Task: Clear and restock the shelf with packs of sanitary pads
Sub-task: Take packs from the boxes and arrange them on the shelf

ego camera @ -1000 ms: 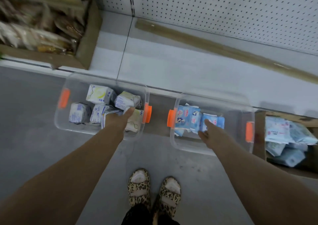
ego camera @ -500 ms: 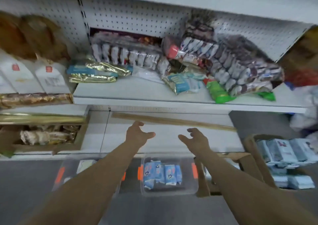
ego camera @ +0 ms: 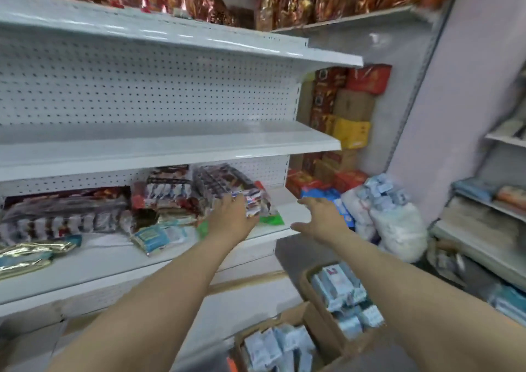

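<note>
Nearest, two brown cardboard boxes (ego camera: 324, 329) on the floor hold pale blue packs of sanitary pads (ego camera: 336, 286). Beyond, the left hand (ego camera: 230, 215) lies, fingers extended, on a striped multipack of snacks (ego camera: 253, 201) on the white metal shelf (ego camera: 113, 260). The right hand (ego camera: 321, 220) hovers with fingers spread, just beside the shelf end.

One wide head-worn view, forward and slightly downward, close before the white shelf unit (ego camera: 170, 146).

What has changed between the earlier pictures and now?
Both hands left the floor bins and rose to the snack shelf. The left hand now meets a snack multipack; the right hand hovers open. Boxed pad packs stayed put.
</note>
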The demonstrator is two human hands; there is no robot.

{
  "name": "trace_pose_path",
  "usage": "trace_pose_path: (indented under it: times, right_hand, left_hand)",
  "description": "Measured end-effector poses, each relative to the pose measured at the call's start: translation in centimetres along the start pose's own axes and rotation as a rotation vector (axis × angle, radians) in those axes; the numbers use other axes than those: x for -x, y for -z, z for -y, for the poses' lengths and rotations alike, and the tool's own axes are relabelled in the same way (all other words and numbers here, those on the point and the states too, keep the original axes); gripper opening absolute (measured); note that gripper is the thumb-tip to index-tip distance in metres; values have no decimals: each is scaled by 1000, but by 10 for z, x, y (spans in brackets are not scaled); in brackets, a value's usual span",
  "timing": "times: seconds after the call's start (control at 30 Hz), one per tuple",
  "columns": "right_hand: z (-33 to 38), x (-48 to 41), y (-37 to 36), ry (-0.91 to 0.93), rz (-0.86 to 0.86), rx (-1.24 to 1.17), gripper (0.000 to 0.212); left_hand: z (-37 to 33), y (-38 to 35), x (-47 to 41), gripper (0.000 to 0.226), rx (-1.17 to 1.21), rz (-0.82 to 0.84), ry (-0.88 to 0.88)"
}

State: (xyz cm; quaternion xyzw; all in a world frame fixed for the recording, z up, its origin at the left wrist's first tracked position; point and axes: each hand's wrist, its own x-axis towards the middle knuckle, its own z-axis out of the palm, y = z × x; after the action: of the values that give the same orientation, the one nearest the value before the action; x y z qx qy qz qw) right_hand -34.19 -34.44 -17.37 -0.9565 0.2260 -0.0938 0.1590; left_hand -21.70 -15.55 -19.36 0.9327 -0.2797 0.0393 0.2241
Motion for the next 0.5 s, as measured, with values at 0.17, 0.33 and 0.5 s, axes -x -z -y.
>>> trace_pose_path:
  times: [0.17,0.33,0.5]
  right_hand:
    - [-74,-5,55,-96,-97,-10,79]
    - [-149,-33,79,-205,-99,-28,79]
    - [-227,-85,85,-291,-131,-84,71]
  left_hand:
    - [-94,-18,-33,61,-22,21,-100]
    - [-169,-63,-75,60,17,45,-172]
    - [-234,-122,-142,58,86,58,-192]
